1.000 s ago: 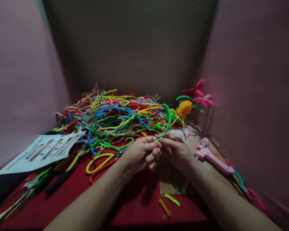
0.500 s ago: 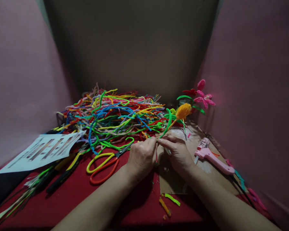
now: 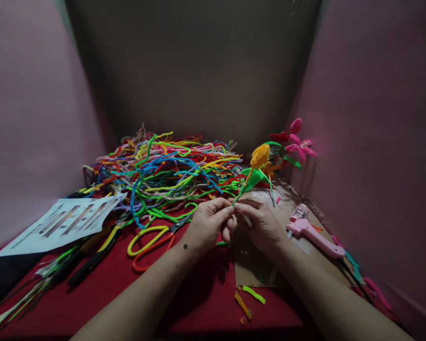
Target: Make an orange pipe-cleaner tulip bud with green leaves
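Observation:
Between my two hands stands a pipe-cleaner flower [image 3: 260,156] with a yellow-orange bud, tilted up and to the right. A green leaf [image 3: 252,180] lies along its stem. My left hand [image 3: 210,221] pinches the green stem between thumb and fingers. Right beside it, my right hand [image 3: 259,220] also pinches the stem, thumb tip close to the left thumb. A short green end shows below the left fingers. Scissors [image 3: 155,241] with one yellow and one red handle lie just left of my left hand, their blades partly behind it.
A heap of coloured pipe cleaners [image 3: 173,170] fills the back. A pink glue gun [image 3: 315,237] rests on a board [image 3: 248,270] at right, pink flowers [image 3: 301,147] behind. Pliers [image 3: 95,255] and a printed sheet [image 3: 62,222] lie left. Cut pieces [image 3: 253,294] lie in front.
The flower has turned and shifted slightly left, so the green leaf now shows its broad side. My left hand has rolled, bringing its thumb and fingers into view.

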A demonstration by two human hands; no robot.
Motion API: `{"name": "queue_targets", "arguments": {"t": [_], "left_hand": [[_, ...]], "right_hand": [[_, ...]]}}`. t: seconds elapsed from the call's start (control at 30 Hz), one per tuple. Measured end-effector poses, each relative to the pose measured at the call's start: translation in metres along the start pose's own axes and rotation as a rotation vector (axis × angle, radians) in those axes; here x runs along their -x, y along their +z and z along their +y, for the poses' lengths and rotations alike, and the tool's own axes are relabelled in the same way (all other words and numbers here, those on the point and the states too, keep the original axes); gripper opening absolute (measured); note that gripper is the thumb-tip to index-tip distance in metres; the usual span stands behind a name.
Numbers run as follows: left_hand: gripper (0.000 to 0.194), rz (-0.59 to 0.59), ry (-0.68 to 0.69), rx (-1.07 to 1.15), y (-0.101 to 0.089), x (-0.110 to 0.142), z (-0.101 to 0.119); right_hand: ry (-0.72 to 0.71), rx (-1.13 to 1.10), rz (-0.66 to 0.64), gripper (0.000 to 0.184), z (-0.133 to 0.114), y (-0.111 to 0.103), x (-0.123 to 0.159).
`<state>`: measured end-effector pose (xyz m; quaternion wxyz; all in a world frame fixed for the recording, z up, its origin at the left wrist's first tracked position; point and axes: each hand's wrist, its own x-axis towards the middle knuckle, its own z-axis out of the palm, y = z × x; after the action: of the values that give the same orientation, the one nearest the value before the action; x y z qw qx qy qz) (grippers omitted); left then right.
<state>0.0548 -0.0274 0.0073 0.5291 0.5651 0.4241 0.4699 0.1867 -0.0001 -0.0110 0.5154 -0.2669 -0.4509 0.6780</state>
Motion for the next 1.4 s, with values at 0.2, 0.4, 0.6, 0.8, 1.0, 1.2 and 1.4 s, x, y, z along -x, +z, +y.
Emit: {"name": "queue_targets", "arguments": {"t": [0.2, 0.4, 0.6, 0.8, 1.0, 1.2, 1.4], "left_hand": [[0.028, -0.199, -0.049, 0.139, -0.007, -0.004, -0.003], [0.028, 0.131, 0.077, -0.173, -0.016, -0.010, 0.007], [0.024, 0.041, -0.007, -0.029, -0.015, -0.006, 0.009], [0.027, 0.015, -0.119, 0.064, -0.018, -0.006, 0.006], [0.026, -0.112, -0.150, 0.150, -0.021, -0.006, 0.003], [0.027, -0.096, -0.120, 0.152, -0.021, -0.003, 0.005], [0.030, -0.108, -0.141, 0.164, -0.024, -0.003, 0.005]], "right_hand": [[0.080, -0.058, -0.014, 0.015, 0.000, -0.002, -0.002], [0.028, 0.001, 0.019, 0.013, -0.004, 0.003, 0.002], [0.166, 0.093, -0.035, 0.017, 0.002, 0.004, 0.005], [0.286, 0.099, -0.095, 0.020, 0.005, 0.005, 0.006], [0.331, 0.042, -0.118, 0.024, 0.004, 0.007, 0.007], [0.332, -0.004, -0.135, 0.024, 0.004, 0.007, 0.009], [0.309, 0.017, -0.135, 0.016, -0.003, 0.008, 0.012]]}}
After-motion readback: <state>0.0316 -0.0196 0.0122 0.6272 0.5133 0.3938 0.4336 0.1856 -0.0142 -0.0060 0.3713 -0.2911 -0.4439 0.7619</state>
